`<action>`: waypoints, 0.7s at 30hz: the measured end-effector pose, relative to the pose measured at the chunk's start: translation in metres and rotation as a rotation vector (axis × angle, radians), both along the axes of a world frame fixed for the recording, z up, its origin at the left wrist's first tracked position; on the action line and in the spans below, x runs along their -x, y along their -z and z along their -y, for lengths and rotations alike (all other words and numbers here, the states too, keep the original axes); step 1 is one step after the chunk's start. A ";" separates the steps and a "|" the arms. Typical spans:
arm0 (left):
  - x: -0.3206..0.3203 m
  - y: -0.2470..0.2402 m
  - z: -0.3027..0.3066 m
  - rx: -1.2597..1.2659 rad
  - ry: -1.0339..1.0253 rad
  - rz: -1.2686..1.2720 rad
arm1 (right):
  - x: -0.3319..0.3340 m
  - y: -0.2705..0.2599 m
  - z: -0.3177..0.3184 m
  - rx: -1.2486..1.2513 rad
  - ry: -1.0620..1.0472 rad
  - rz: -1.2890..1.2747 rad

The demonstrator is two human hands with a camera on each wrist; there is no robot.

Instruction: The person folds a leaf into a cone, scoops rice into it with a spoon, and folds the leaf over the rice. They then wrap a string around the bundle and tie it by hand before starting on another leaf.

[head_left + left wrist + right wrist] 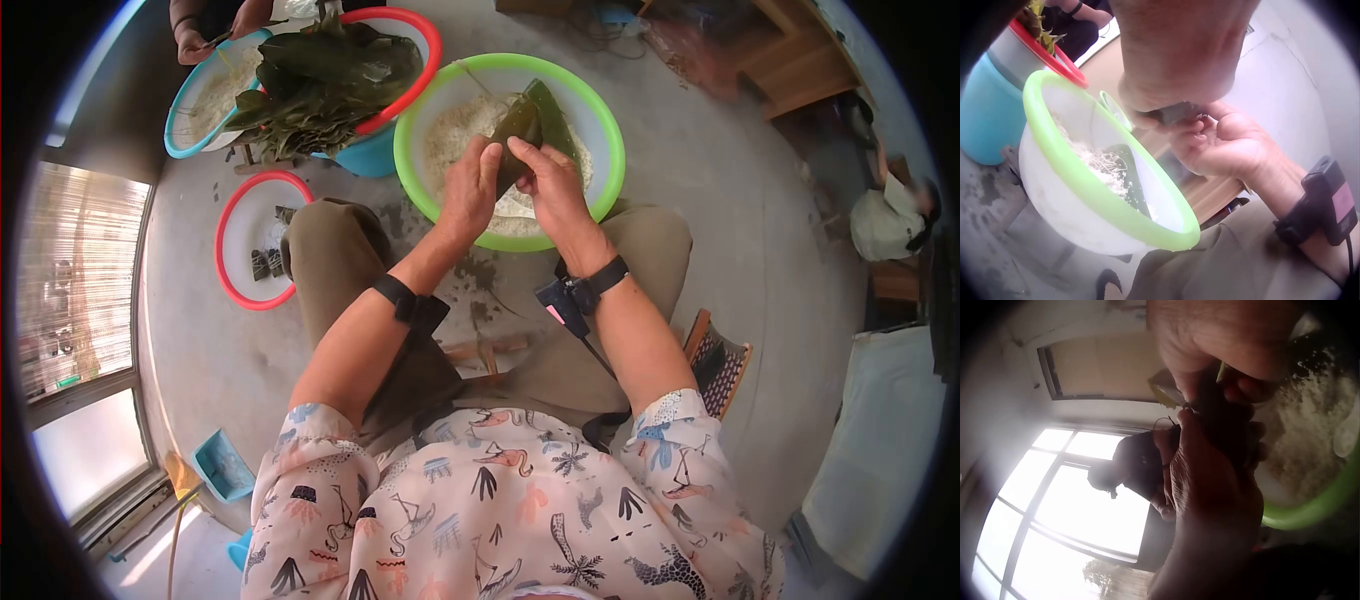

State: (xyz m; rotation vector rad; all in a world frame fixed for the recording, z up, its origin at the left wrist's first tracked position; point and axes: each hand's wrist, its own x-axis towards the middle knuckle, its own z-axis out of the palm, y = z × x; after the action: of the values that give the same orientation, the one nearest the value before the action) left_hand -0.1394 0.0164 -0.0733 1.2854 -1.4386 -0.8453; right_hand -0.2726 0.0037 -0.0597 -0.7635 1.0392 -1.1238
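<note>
My left hand and right hand meet over a large green-rimmed basin, both gripping a folded dark green leaf. The thumbs lie on the near side of the leaf, with several fingers hidden behind it. White rice fills much of the basin below. Another long green leaf leans inside it, just beyond the held one. In the left wrist view the right hand shows curled fingers at the dark leaf. Backlight darkens the hold in the right wrist view.
A red-rimmed basin heaped with green leaves stands at the upper left, beside a blue-rimmed basin of rice. Another person's hands work there. Several wrapped leaf parcels lie in a low red-rimmed basin.
</note>
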 end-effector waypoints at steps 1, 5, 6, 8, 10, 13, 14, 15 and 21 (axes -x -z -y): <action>0.001 -0.001 0.000 0.000 0.002 0.000 | 0.001 -0.001 -0.001 0.000 0.002 0.000; 0.000 -0.002 -0.001 0.042 -0.021 0.055 | -0.001 -0.005 -0.002 -0.012 0.008 0.008; 0.000 -0.001 0.000 0.044 -0.021 0.055 | -0.001 -0.005 -0.003 -0.013 0.016 0.004; 0.000 -0.002 0.000 0.022 -0.011 0.053 | -0.002 -0.006 -0.004 -0.016 0.023 0.003; 0.001 -0.002 0.001 0.001 0.001 0.051 | -0.002 -0.008 -0.004 -0.018 0.032 0.001; 0.000 0.000 0.002 -0.044 0.032 0.026 | 0.000 -0.010 -0.004 -0.038 0.048 -0.015; 0.000 0.002 0.002 -0.034 0.036 0.004 | 0.001 -0.011 -0.005 -0.039 0.052 -0.015; 0.000 0.004 0.003 -0.023 0.040 -0.018 | 0.002 -0.011 -0.004 -0.040 0.054 -0.016; -0.005 0.007 -0.002 -0.031 0.091 0.024 | 0.021 -0.004 0.019 -0.069 0.144 0.119</action>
State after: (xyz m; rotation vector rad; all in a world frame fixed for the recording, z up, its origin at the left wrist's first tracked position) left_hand -0.1339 0.0181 -0.0806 1.2642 -1.5176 -0.9186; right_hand -0.2940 -0.0157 -0.0561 -0.5672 1.0388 -1.2349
